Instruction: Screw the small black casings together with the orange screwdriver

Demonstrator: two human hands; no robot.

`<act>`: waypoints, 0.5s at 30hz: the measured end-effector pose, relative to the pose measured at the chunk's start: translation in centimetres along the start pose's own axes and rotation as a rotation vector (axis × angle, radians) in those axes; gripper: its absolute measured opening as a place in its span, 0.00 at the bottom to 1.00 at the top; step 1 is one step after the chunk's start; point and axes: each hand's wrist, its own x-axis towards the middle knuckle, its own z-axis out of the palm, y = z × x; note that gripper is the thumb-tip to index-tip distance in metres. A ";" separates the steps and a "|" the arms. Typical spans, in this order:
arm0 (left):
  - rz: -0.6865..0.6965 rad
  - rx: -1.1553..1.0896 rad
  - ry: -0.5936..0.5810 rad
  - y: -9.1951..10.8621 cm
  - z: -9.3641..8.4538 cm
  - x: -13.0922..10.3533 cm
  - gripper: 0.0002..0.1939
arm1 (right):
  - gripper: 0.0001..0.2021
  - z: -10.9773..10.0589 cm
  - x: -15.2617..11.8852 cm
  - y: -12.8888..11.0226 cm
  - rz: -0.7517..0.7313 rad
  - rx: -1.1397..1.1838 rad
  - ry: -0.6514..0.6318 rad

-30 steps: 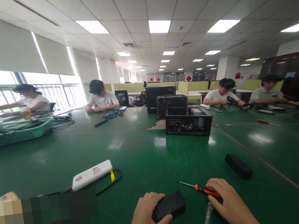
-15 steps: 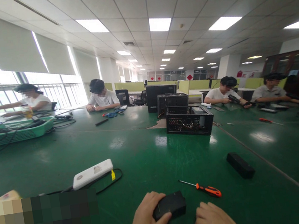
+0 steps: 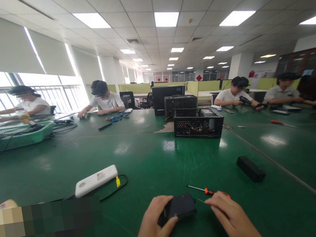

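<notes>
My left hand (image 3: pixel 154 226) is closed around one end of a black box-shaped device (image 3: pixel 181 206) low over the green table. Just to the right, my right hand (image 3: pixel 231 215) pinches a thin tool with a metal tip (image 3: pixel 201 201). Its tip points left toward the device's near end, with a small gap between them; the rest is hidden under my fingers. Behind my right fingers lies an orange-and-black screwdriver (image 3: pixel 207 191), its handle partly covered by the hand. Farther right, a second black block-shaped device (image 3: pixel 251 168) rests on the table.
A white power bank (image 3: pixel 96 181) with a black cable lies at left. An opened black computer case (image 3: pixel 197 124) stands mid-table, with others behind. A green basket of cables (image 3: pixel 15 140) sits far left. Several co-workers sit around the table (image 3: pixel 152 163).
My right hand has risen from the bottom edge toward the device, bringing the thin tool's tip near it. My left hand keeps hold of the device, which has shifted slightly upward in view.
</notes>
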 end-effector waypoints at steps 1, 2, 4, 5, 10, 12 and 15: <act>0.011 -0.007 -0.029 0.1 0.0 0.0 0.18 | 0.11 0.1 0.0 0.0 0.004 -0.011 -0.021; 0.019 -0.014 -0.055 0.2 0.0 -0.1 0.18 | 0.11 0.2 0.0 0.0 0.010 -0.022 -0.041; 0.027 -0.024 -0.082 0.4 0.0 -0.1 0.18 | 0.09 0.2 0.0 0.0 0.035 -0.045 -0.072; 0.025 -0.026 -0.087 0.5 0.0 -0.1 0.18 | 0.09 0.2 0.0 0.1 0.049 -0.058 -0.086; 0.009 -0.032 -0.111 0.5 0.0 -0.2 0.17 | 0.09 -0.2 -0.1 0.0 0.077 -0.122 -0.137; 0.002 -0.036 -0.132 0.5 0.0 -0.3 0.18 | 0.09 -0.4 -0.1 -0.1 0.078 -0.139 -0.144; -0.001 -0.039 -0.161 0.6 0.0 -0.2 0.19 | 0.10 -0.7 0.1 -0.5 0.096 -0.152 -0.167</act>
